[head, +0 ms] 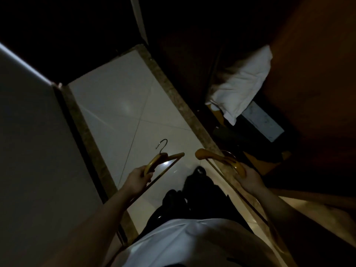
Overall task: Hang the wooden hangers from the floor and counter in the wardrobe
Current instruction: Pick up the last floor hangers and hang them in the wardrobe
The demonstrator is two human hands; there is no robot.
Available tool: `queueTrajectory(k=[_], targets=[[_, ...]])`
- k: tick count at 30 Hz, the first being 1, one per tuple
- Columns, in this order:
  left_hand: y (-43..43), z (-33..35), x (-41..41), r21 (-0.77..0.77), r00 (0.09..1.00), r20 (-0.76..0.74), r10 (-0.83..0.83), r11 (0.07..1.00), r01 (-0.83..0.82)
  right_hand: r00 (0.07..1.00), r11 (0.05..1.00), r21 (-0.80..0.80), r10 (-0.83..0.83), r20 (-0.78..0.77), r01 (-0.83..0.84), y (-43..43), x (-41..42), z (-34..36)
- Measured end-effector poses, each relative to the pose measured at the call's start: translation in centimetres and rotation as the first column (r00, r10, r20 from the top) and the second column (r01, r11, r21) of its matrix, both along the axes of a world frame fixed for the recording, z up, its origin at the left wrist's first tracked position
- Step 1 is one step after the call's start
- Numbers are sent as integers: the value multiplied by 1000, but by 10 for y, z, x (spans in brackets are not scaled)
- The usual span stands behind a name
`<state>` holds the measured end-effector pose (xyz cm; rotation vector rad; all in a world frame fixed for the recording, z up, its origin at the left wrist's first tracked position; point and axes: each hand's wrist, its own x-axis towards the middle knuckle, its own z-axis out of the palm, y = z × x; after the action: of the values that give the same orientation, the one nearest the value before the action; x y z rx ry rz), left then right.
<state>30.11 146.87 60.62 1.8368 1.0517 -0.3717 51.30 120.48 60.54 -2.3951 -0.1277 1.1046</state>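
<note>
While left hand grips one wooden hanger and right hand another, beside the wardrobe: advise hooks upward, hung singly.

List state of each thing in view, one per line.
Left hand: closed on a wooden hanger.
Left hanger: held above the floor, metal hook pointing away.
Right hand: closed on a second hanger.
Right hanger: held by one end, hook hard to see in the dark.
White pillow: lying in the dark wardrobe space, leaning on its side.
Tiled floor: glossy, light reflecting.
</note>
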Motion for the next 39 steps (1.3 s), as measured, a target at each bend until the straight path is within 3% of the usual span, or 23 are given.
queueTrajectory(k=[4, 10, 19, 26, 34, 36, 39], targets=[[30, -6, 47, 39, 993, -20, -118, 992, 119, 996, 996, 15, -90, 7, 90, 25, 31, -6], [75, 4, 130, 99, 976, -68, -209, 972, 215, 980, 994, 79, -87, 178, 74, 74, 100, -4], [118, 34, 281, 309, 846, -118, -520, 790, 529, 944, 963, 239, -187, 271, 122, 117, 206, 38], [121, 89, 386, 562, 632, -45, -774, 503, 656, 833, 942, 276, -306, 462, 193, 127, 251, 94], [126, 165, 457, 779, 284, 55, -957, 219, 587, 647, 889, 347, -457, 611, 301, 130, 273, 183], [122, 184, 464, 805, 212, 87, -973, 194, 561, 587, 869, 383, -494, 641, 313, 129, 273, 204], [113, 213, 469, 839, 95, 227, -969, 244, 486, 488, 847, 430, -532, 692, 313, 127, 267, 232]])
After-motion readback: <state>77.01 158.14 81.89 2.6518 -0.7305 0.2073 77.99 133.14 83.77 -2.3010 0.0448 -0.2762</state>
